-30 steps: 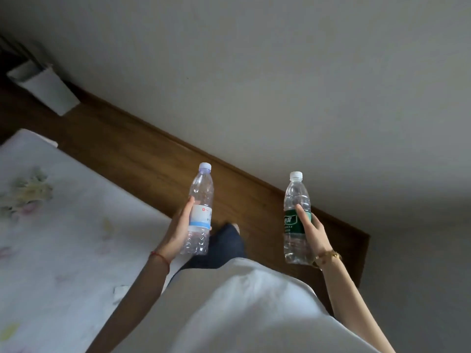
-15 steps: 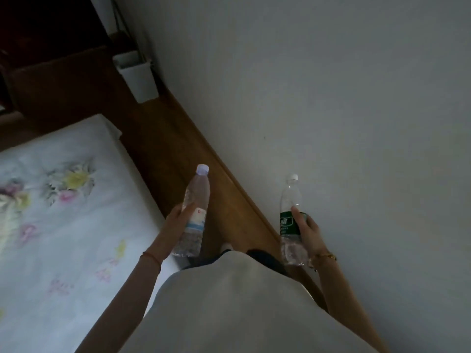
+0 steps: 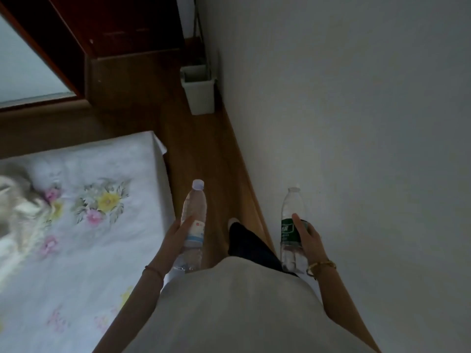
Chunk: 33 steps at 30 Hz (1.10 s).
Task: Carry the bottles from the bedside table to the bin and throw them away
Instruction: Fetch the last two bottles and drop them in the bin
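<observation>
The left hand (image 3: 175,238) is wrapped around the middle of a clear bottle (image 3: 194,225) with a white and pale blue label, fingers curled on its far side and thumb lying along the near side; the bottle stands nearly upright, cap tipped slightly toward one o'clock. The right hand (image 3: 309,236) is closed around a second clear bottle (image 3: 290,225) at its green label, forefinger stretched up the front, cap pointing to twelve o'clock. Both bottles are held in front of the person's pale shirt (image 3: 237,309), well apart from each other, with a dark trouser leg (image 3: 251,244) and a light shoe tip between them. The bin (image 3: 200,91), pale and open-topped, stands on the wooden floor (image 3: 204,154) at twelve o'clock from the left bottle, just beside the grey wall (image 3: 356,123). At nine o'clock lies a bed (image 3: 84,225) with a flowered white sheet. A dark red wooden cabinet (image 3: 122,29) stands at eleven o'clock, beyond the bed.
</observation>
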Motion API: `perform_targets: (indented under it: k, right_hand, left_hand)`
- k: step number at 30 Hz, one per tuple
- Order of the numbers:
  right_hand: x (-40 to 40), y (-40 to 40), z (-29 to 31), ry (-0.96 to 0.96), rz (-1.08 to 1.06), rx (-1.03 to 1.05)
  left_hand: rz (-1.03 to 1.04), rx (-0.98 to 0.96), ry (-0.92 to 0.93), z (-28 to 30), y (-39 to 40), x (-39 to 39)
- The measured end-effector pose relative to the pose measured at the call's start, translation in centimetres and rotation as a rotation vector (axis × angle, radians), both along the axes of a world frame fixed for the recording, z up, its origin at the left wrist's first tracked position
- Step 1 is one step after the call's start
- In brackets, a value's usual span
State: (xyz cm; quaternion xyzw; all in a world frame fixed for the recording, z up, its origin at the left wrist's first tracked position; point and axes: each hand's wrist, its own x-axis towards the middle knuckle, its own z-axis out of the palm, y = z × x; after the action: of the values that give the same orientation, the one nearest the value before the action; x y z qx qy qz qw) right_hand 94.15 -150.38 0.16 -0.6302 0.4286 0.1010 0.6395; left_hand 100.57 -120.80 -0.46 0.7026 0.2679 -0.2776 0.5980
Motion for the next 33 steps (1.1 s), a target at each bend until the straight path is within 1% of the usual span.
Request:
perform_targets:
  k: [5,8,12,16,18,20,25,28,33]
  right_hand:
    - [16.5,-0.3,2.1,-0.023,0.197,0.006]
    - [24.9,0.9,2.7,-0.049,0.322,0.004]
    - [34.3,3.5,2.3,-0.023,0.427,0.015]
    - [43.1,6.1,0.4,-0.014,0.496,0.006]
    - [48.3,7.4,-1.1,-0.029,0.532,-0.015]
    - [53.9,9.4,-1.2,-0.033,0.549,0.0]
    - [67.6,15.8,2.4,-0.092,0.554,0.025]
    - [73.5,19.1,4.2,-0.123,0.55,0.051]
    - [81.8,21.8,3.1,-0.106,0.495,0.037]
  left_hand:
    - [0.156,-0.025,-0.064,3.1,-0.1,12.3]
    - [0.287,-0.055,-0.094,3.8,1.2,17.5]
    - [0.439,-0.069,-0.076,3.2,3.4,23.4]
    - [0.522,-0.081,-0.043,1.2,5.9,30.6]
    - [0.541,-0.084,-0.046,0.7,7.6,35.3]
    - [0.559,-0.101,-0.069,1.1,9.9,40.7]
    - [0.479,-0.08,-0.161,3.2,16.7,54.2]
    - [0.396,-0.023,-0.156,4.2,19.0,60.5]
    - [0.367,-0.052,-0.122,4.2,21.6,69.7]
